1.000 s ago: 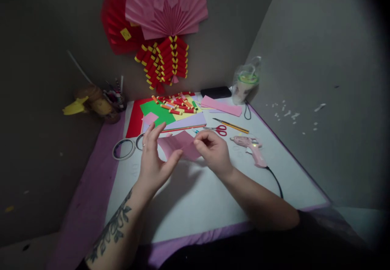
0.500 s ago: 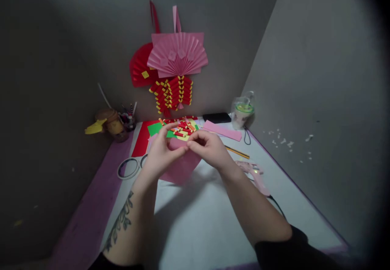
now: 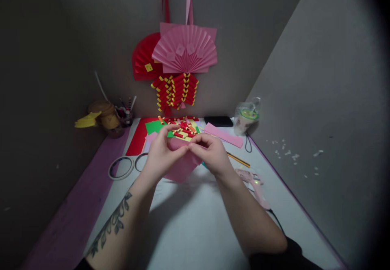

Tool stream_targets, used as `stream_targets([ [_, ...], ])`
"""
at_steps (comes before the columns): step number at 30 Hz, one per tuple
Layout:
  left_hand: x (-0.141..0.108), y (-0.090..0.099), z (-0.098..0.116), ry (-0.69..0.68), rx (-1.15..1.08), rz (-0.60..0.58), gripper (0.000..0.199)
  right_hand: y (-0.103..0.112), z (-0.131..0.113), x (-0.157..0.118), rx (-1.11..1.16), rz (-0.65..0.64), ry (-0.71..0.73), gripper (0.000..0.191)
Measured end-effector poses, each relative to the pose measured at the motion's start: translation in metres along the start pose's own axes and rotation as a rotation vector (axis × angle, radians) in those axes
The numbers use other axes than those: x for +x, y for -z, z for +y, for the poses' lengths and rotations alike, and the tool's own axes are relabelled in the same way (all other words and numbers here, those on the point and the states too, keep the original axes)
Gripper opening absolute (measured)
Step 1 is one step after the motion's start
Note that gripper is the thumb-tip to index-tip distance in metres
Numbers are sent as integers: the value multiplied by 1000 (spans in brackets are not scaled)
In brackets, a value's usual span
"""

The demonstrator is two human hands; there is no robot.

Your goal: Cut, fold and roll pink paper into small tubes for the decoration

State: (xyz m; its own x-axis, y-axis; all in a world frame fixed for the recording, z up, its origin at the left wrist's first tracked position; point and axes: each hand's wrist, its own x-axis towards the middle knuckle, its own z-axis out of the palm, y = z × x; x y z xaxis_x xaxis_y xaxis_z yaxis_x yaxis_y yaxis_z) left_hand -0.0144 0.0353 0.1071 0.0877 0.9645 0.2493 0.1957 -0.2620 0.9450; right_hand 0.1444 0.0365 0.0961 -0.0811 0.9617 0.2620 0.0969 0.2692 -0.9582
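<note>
A sheet of pink paper (image 3: pixel 181 168) is held up over the white tabletop between both hands. My left hand (image 3: pixel 163 150) pinches its upper edge, thumb pointing right. Close against it, my right hand (image 3: pixel 210 152) grips the same edge with thumb and bent fingers. The fingertips nearly meet at the middle of the edge. Just behind the hands lies a pile of small red paper rolls with yellow ends (image 3: pixel 184 131), a few orange and green ones among them.
Two tape rolls (image 3: pixel 121 168) lie left. Right are a pencil (image 3: pixel 238 159), a pink glue gun (image 3: pixel 251 180) with a cord, and a pink paper strip (image 3: pixel 224 135). A black phone (image 3: pixel 218 121) and lidded cup (image 3: pixel 246 117) stand behind. Paper fans (image 3: pixel 185 50) hang on the wall.
The view has shifted slightly. Both hands keep their hold on the pink paper, with fingertips almost in the same place.
</note>
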Motion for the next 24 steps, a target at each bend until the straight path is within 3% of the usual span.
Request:
stream_targets([
  [4, 2, 2, -5, 28, -69, -97, 57, 1, -3, 0, -44, 3, 18, 10],
  [9, 3, 4, -5, 77, -262, -135, 52, 4, -4, -1, -69, -2, 50, 8],
  [18, 5, 11, -9, 178, -472, -331, 54, 13, -11, -6, -44, -130, 110, 8],
  [24, 7, 17, -12, 193, -490, -433, 52, 15, -10, -6, -21, -26, 103, 8],
])
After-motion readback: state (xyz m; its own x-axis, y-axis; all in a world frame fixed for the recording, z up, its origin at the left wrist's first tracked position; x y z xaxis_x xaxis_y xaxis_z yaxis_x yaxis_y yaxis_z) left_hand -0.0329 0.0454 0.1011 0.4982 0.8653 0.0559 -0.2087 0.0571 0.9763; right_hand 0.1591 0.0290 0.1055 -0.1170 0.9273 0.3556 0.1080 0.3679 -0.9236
